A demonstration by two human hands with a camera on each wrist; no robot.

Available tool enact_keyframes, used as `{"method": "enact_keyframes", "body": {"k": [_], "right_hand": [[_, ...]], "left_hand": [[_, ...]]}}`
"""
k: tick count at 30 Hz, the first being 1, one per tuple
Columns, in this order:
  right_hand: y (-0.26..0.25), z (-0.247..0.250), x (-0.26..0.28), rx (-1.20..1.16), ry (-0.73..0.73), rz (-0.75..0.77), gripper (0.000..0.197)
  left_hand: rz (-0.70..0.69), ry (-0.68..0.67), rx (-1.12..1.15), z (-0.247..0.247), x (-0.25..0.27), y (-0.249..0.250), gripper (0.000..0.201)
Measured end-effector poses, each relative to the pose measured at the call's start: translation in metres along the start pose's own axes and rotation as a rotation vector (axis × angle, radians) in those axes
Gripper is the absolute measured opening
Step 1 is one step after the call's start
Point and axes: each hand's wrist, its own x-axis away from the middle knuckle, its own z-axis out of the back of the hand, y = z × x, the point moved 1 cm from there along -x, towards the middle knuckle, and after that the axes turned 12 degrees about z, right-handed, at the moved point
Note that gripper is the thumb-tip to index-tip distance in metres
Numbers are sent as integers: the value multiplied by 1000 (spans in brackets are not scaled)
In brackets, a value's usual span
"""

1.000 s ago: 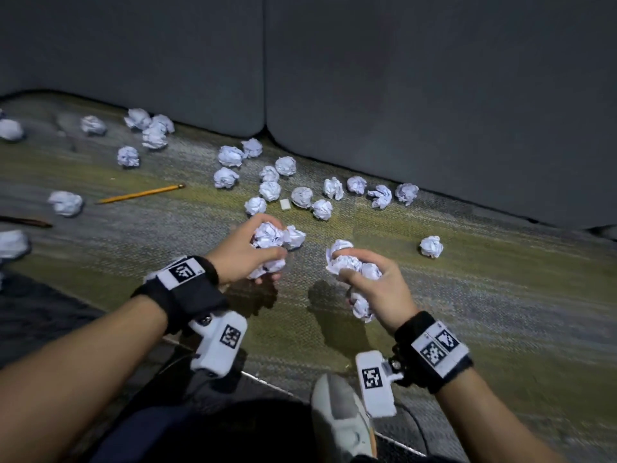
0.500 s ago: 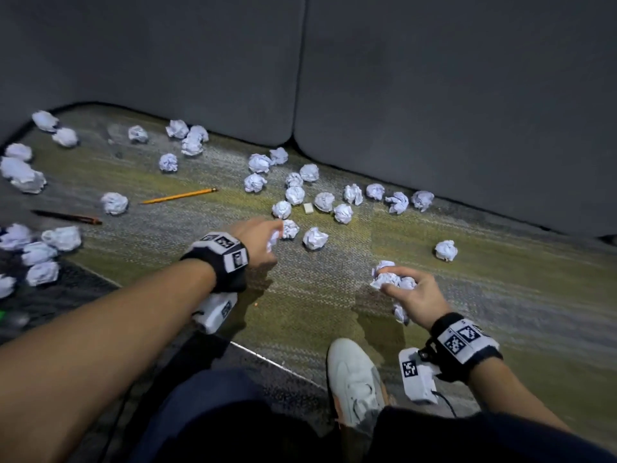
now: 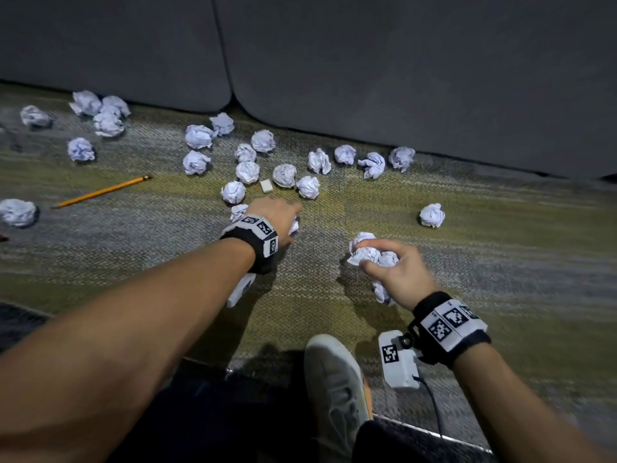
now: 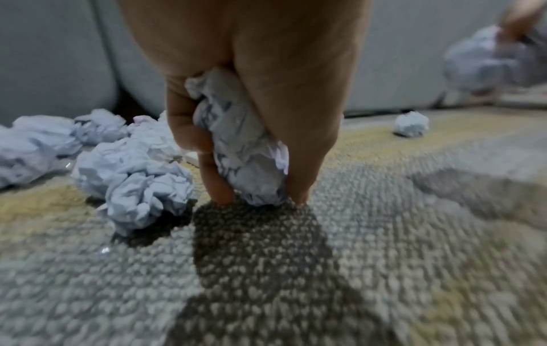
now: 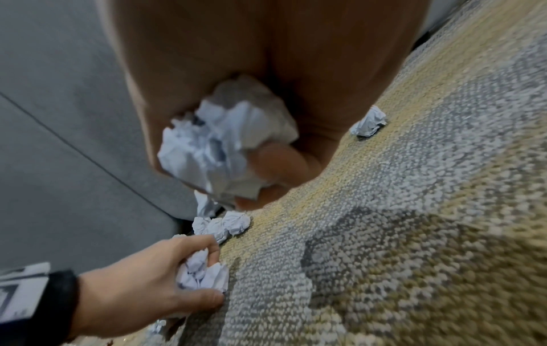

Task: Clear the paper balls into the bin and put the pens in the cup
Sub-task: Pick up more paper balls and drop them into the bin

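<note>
Dozens of crumpled white paper balls (image 3: 247, 172) lay scattered across the upper middle of my head view; my left hand (image 3: 272, 217) gripped one ball (image 4: 242, 149) against the carpet (image 3: 500, 262); my right hand (image 3: 399, 275), at centre right, clutched several balls (image 3: 367, 253).

Black wristbands (image 3: 451, 329) with checkered tags, seemingly grey shoe (image 3: 335, 389).

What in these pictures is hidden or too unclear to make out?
- Bin and cup: in no view.
- Paper in the left hand: head view, the hand covers it; count unclear.
- Right hand paper balls: count unclear, fingers and blur hide some.
- Dark object at the left edge: head view, cut off.
- Pencil: tip too small to tell.
</note>
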Motion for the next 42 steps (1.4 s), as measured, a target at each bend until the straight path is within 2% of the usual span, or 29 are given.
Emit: {"method": "enact_keyframes", "body": {"k": [2, 4, 7, 10, 12, 15, 17, 19, 23, 26, 29, 30, 31, 34, 36, 37, 39, 40, 42], "right_hand": [[-1, -4, -2, -27, -2, 13, 24], [-3, -8, -3, -27, -12, 34, 25], [-18, -10, 0, -27, -19, 71, 25], [-47, -15, 0, -23, -54, 133, 24], [-75, -27, -4, 11, -91, 200, 23], [-127, -56, -8, 57, -147, 333, 21], [-163, -87, -8, 55, -197, 402, 20], [-201, -125, -9, 34, -276, 461, 20], [-274, -222, 0, 159, -519, 669, 24], [-311, -296, 10, 216, -696, 807, 32], [-321, -377, 22, 185, -868, 924, 33], [-319, -377, 21, 170, -860, 928, 33], [-321, -399, 27, 138, -911, 952, 31], [-332, -464, 55, 42, -1019, 1071, 24], [-338, -504, 74, -5, -1111, 1111, 28], [-341, -522, 84, -24, -1153, 1102, 32], [-347, -554, 103, -39, -1246, 1075, 34], [-350, -567, 113, -53, -1285, 1075, 32], [-357, -586, 133, -101, -1360, 1084, 31]], "left_hand": [[-21, 27, -40, -4, 0, 4, 40], [-23, 37, 26, -9, 2, 4, 42], [30, 30, 279, -5, 24, -7, 47], [136, 136, 620, 7, 62, -32, 35], [176, 159, 815, 15, 93, -61, 27], [211, 178, 1136, 22, 147, -127, 27], [274, 231, 1324, 16, 198, -178, 27], [387, 336, 1414, 2, 256, -227, 26], [671, 504, 1478, -40, 378, -299, 26], [888, 612, 1488, -81, 454, -335, 26], [1101, 723, 1396, -121, 527, -349, 29], [1115, 743, 1368, -118, 535, -346, 29], [1196, 778, 1340, -125, 562, -348, 28], [1395, 1034, 1291, -133, 649, -362, 25], [1590, 1120, 1138, -146, 709, -374, 23], [1718, 1084, 1035, -157, 739, -382, 24], [1946, 851, 927, -188, 789, -399, 27], [1975, 674, 954, -205, 806, -408, 28], [1937, 314, 1027, -237, 825, -422, 34]]}}
